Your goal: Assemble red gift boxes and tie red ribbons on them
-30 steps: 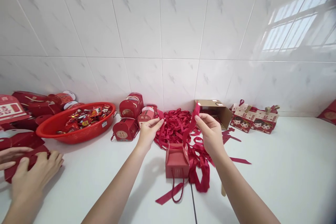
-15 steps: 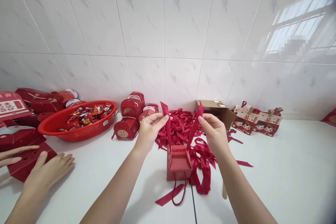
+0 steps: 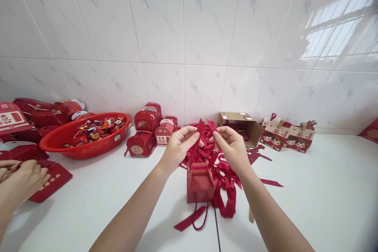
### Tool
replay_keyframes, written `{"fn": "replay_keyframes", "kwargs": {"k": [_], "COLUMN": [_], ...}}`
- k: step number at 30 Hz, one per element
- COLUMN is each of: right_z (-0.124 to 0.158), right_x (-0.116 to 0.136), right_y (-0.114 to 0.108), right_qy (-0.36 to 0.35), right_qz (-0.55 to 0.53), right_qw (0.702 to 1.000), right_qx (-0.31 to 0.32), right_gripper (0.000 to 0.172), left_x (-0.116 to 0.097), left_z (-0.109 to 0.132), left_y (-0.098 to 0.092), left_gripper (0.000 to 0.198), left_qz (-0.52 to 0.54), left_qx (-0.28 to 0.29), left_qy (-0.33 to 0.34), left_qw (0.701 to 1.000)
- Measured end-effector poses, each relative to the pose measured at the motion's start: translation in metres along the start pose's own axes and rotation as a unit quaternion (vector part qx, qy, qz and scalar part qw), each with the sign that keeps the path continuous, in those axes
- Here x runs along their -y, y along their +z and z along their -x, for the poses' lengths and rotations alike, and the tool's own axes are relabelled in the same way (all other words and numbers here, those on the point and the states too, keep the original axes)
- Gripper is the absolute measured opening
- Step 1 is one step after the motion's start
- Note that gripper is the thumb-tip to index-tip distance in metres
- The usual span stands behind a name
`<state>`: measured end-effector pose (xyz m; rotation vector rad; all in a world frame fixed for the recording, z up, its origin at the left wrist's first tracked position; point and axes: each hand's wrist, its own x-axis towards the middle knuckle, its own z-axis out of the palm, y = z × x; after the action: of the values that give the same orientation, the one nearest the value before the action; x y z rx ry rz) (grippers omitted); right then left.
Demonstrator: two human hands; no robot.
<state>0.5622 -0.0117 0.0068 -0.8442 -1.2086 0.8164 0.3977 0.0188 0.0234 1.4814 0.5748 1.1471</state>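
Observation:
A small red gift box [image 3: 200, 182] stands on the white table in front of me, with a cord handle hanging at its front. A red ribbon [image 3: 203, 127] rises from the box top in two ends. My left hand [image 3: 179, 144] pinches one end and my right hand [image 3: 228, 143] pinches the other, and the two ends meet between my fingertips above the box. A pile of loose red ribbons [image 3: 224, 173] lies behind and to the right of the box.
A red basin of wrapped sweets [image 3: 85, 136] sits at the left, with finished red boxes [image 3: 147, 118] beside it. An open cardboard box [image 3: 242, 124] and printed boxes [image 3: 288, 136] stand by the tiled wall. Another person's hands [image 3: 17, 179] work a flat red box [image 3: 51, 179] at the far left.
My hands have come together, bringing the two ribbon ends from spread apart to touching above the box. The other person's hands have drawn back to the left.

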Motion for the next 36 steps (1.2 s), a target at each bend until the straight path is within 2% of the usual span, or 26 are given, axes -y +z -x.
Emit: {"fn": "replay_keyframes", "kwargs": {"k": [2, 7, 10, 13, 15, 17, 18, 20, 22, 23, 25, 28, 31, 34, 36], "right_z": [0.004, 0.014, 0.014, 0.013, 0.012, 0.011, 0.011, 0.011, 0.010, 0.010, 0.010, 0.013, 0.019, 0.029, 0.037], "right_x": [-0.002, -0.002, -0.005, -0.011, -0.014, -0.015, -0.015, -0.015, -0.016, -0.018, -0.021, -0.027, -0.033, -0.040, -0.046], "right_y": [0.003, 0.007, 0.004, -0.003, -0.009, -0.014, -0.016, -0.017, -0.018, -0.018, -0.018, -0.016, -0.015, -0.026, -0.047], "right_qy": [-0.021, -0.032, -0.012, -0.006, -0.036, -0.113, -0.163, -0.257, -0.314, -0.329, -0.344, -0.345, -0.331, -0.247, -0.159], "right_qz": [0.017, 0.012, -0.015, -0.009, 0.035, 0.128, 0.191, 0.321, 0.410, 0.435, 0.451, 0.419, 0.353, 0.325, 0.353], "right_qw": [1.000, 0.993, 0.992, 0.986, 0.978, 0.958, 0.939, 0.885, 0.836, 0.821, 0.810, 0.829, 0.874, 0.909, 0.914], "right_qx": [0.010, 0.115, 0.125, 0.169, 0.204, 0.232, 0.236, 0.220, 0.184, 0.169, 0.152, 0.133, 0.046, -0.081, -0.124], "right_gripper": [0.023, 0.016, 0.015, 0.016, 0.016, 0.019, 0.021, 0.027, 0.029, 0.029, 0.028, 0.025, 0.019, 0.013, 0.017], "left_x": [-0.004, -0.009, -0.008, -0.003, 0.002, 0.006, 0.008, 0.009, 0.009, 0.009, 0.007, 0.005, 0.004, 0.006, 0.012], "left_z": [0.002, 0.008, 0.010, 0.008, 0.004, 0.000, -0.002, -0.004, -0.003, -0.003, 0.001, 0.008, 0.017, 0.025, 0.031], "left_y": [0.002, 0.006, 0.003, -0.005, -0.011, -0.016, -0.017, -0.020, -0.021, -0.021, -0.020, -0.015, -0.011, -0.021, -0.041], "left_gripper": [0.026, 0.032, 0.035, 0.041, 0.041, 0.039, 0.038, 0.038, 0.037, 0.037, 0.036, 0.041, 0.046, 0.041, 0.034], "left_qz": [-0.022, -0.078, -0.087, -0.057, -0.029, 0.003, 0.018, 0.035, 0.034, 0.030, 0.006, -0.089, -0.251, -0.388, -0.444], "left_qx": [0.012, 0.020, 0.052, 0.104, 0.118, 0.105, 0.092, 0.069, 0.055, 0.054, 0.061, 0.056, 0.006, -0.074, -0.113], "left_qy": [-0.016, -0.029, -0.043, -0.081, -0.104, -0.119, -0.124, -0.128, -0.126, -0.125, -0.124, -0.100, -0.013, 0.073, 0.076], "left_qw": [1.000, 0.996, 0.994, 0.990, 0.987, 0.987, 0.988, 0.989, 0.990, 0.990, 0.990, 0.989, 0.968, 0.916, 0.886]}}
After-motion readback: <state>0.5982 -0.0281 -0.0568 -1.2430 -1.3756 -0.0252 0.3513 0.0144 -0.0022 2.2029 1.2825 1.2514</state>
